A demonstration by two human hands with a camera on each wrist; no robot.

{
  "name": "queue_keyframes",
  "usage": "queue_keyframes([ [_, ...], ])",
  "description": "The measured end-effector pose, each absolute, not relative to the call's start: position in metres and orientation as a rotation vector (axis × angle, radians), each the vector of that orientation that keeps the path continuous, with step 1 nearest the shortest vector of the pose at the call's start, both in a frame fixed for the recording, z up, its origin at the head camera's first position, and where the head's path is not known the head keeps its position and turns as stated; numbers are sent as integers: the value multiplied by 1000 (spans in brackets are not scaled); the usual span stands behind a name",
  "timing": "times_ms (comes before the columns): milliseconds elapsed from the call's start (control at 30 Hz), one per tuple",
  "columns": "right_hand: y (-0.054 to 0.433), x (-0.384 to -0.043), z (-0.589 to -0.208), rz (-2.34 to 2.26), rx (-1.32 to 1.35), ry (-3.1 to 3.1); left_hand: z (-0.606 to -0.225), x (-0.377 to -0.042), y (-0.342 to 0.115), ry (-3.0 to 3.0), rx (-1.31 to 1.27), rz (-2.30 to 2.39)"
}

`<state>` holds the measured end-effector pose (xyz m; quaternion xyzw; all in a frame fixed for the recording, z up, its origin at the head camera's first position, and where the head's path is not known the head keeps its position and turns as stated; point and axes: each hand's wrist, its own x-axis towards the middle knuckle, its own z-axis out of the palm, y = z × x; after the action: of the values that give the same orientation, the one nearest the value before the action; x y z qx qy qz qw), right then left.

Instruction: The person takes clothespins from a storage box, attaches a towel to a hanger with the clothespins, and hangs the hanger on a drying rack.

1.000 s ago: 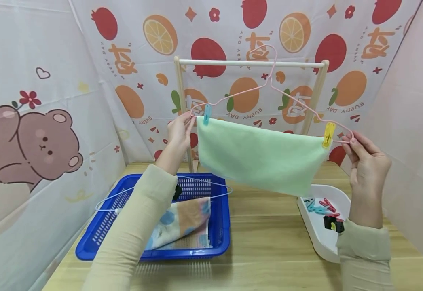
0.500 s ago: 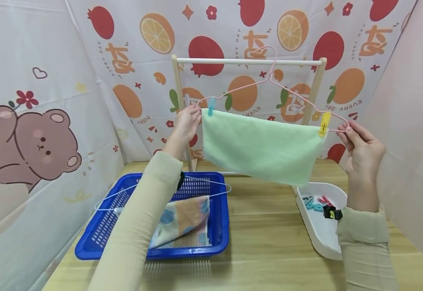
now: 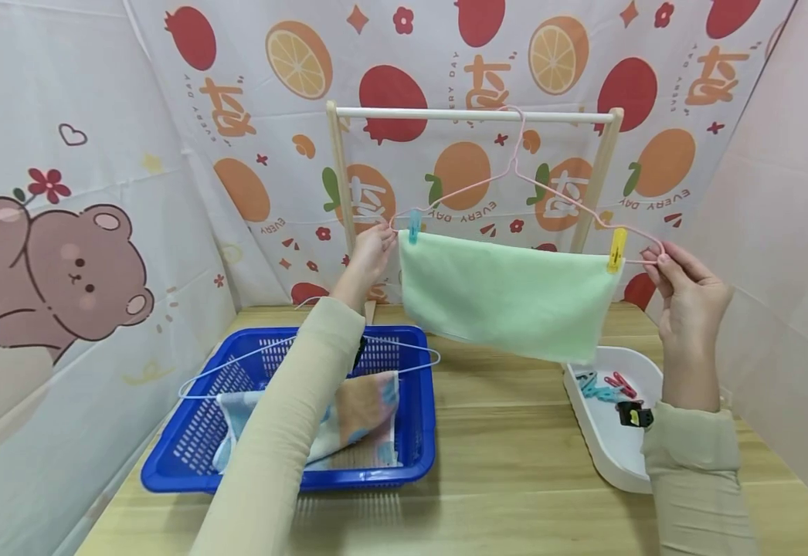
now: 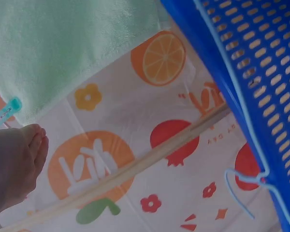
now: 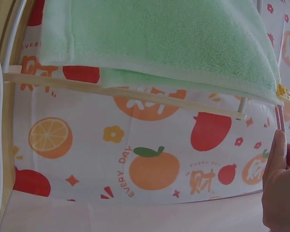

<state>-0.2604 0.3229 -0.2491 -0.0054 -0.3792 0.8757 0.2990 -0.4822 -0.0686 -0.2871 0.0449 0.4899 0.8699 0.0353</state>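
Observation:
A pink wire hanger (image 3: 514,162) is held up by both hands, one at each end. My left hand (image 3: 371,251) pinches its left corner, and my right hand (image 3: 696,305) grips the right corner between thumb and fingers. A folded pale green towel (image 3: 508,293) hangs over the bottom bar, sloping down to the right. A light blue clothespin (image 3: 414,226) clips its left end and a yellow clothespin (image 3: 616,251) its right end. At the top, the hanger's hook overlaps the white rod (image 3: 432,114) of a wooden rack (image 3: 602,174) in the head view.
On the wooden table (image 3: 501,479), a blue basket (image 3: 426,432) at left holds a patterned towel (image 3: 365,409) on a light blue hanger (image 3: 198,398). At right stands a white tray (image 3: 587,428) with several blue and red clothespins (image 3: 602,392). Printed curtains (image 3: 404,177) surround the table.
The pink hanger and towel first rose, then came down a little, so the hook now sits lower at the rod. My left hand has shifted right; both hands keep their hold.

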Motion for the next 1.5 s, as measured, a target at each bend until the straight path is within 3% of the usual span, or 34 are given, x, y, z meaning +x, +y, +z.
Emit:
queue_keyframes([
  [100,326,-260,-254,2319,-35,-1005,-312,-511,-68,1465,170,2676],
  [167,328,-260,-257,2317,-55,-1006,-301,-487,-62,1469,135,2662],
  [267,331,-261,-260,2312,-76,-1009,-328,-533,-61,1386,143,2680],
  [400,333,-262,-263,2288,-78,-1039,-336,-550,-57,1345,113,2690],
  [500,332,-264,-265,2276,-82,-1070,-288,-468,-45,1388,41,2686],
  [567,331,-264,-266,2270,-86,-1085,-267,-432,-41,1383,16,2688],
  [767,331,-265,-269,2257,-123,-1103,-254,-412,-40,1297,27,2727],
  [967,330,-267,-272,2265,-140,-1115,-267,-437,-42,1114,-42,2831],
  [1200,329,-267,-274,2236,-112,-1133,-318,-523,-52,859,-5,2888],
  [1500,327,-265,-276,2218,-90,-1196,-267,-432,-39,895,-15,2928],
])
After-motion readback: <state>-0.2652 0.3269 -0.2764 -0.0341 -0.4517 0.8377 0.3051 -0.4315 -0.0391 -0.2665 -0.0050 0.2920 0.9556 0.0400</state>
